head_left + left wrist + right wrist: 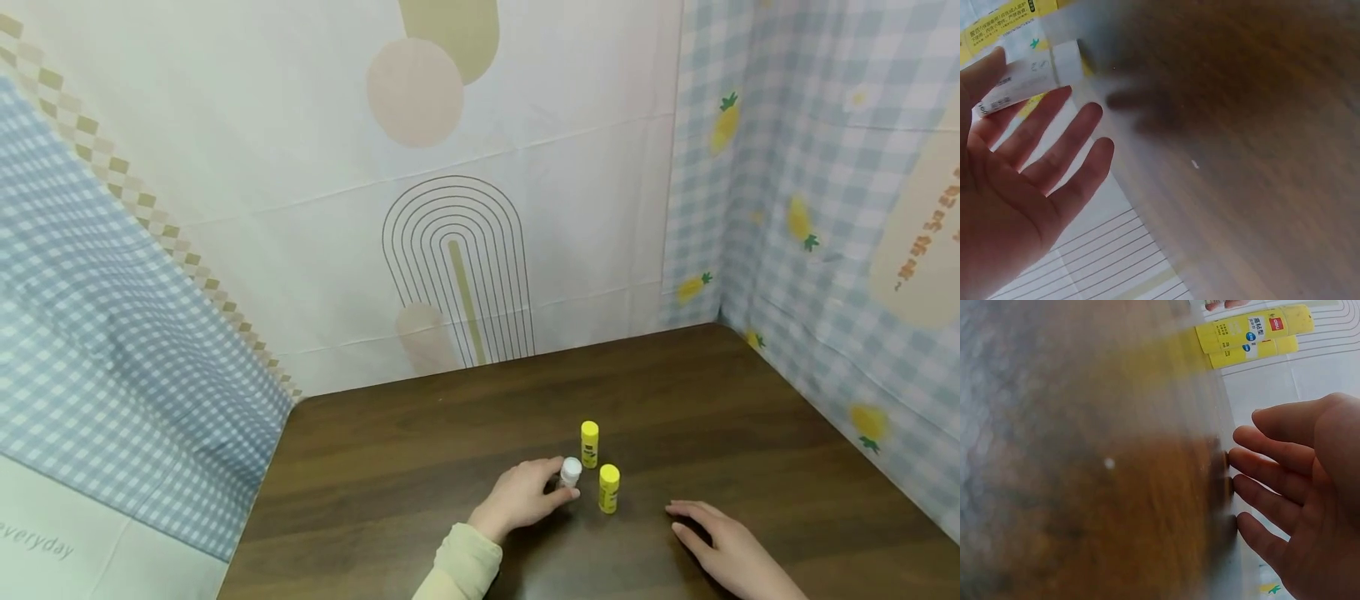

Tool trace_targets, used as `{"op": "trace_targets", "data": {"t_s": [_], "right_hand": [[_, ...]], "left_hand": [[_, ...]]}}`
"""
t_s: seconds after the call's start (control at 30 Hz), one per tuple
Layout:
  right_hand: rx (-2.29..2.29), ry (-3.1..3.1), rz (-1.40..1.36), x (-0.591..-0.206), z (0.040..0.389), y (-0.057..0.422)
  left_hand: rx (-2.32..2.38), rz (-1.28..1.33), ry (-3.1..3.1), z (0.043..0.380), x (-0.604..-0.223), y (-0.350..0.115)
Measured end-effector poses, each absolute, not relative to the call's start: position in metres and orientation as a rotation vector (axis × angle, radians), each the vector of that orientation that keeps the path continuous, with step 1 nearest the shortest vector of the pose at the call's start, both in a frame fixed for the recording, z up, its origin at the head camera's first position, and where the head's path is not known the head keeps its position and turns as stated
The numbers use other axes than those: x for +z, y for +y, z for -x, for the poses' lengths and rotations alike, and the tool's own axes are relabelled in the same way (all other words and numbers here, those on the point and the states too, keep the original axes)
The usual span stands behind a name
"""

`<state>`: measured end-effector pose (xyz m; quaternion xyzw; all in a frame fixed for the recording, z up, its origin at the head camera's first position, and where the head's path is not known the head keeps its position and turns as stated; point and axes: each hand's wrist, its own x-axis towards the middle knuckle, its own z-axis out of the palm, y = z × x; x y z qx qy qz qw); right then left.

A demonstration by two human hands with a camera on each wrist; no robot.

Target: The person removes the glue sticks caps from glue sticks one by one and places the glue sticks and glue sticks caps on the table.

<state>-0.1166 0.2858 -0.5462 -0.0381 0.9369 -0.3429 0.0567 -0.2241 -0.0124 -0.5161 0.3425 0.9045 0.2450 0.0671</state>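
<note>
My left hand holds a small white capped tube between thumb and fingers. In the left wrist view, printed text shows on the white tube, and the other fingers spread away from it. Two yellow glue sticks stand upright just to its right: a farther glue stick and a nearer glue stick. They overlap in the right wrist view, where the label of one glue stick faces the camera. Apart from them, my right hand rests with its fingertips at the tabletop, holding nothing.
The dark wooden table reaches back to a white printed cloth. Blue checked cloth with pineapples hangs along the right edge, and another checked cloth hangs on the left.
</note>
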Motion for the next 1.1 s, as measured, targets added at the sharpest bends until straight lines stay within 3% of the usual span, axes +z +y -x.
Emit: {"op": "trace_targets", "data": {"t_s": [0.43, 0.77, 1.1], "right_hand": [[-1.025, 2.876, 0.16, -0.548, 0.115, 0.284], [-0.999, 2.823, 0.128, -0.546, 0.118, 0.292], [-1.01, 2.756, 0.186, -0.545, 0.119, 0.301]], "left_hand": [[0.863, -1.035, 2.852, 0.23, -0.468, -0.05], [0.491, -1.271, 3.059, 0.234, -0.424, -0.09], [0.493, -1.248, 3.201, 0.214, -0.389, -0.132]]}}
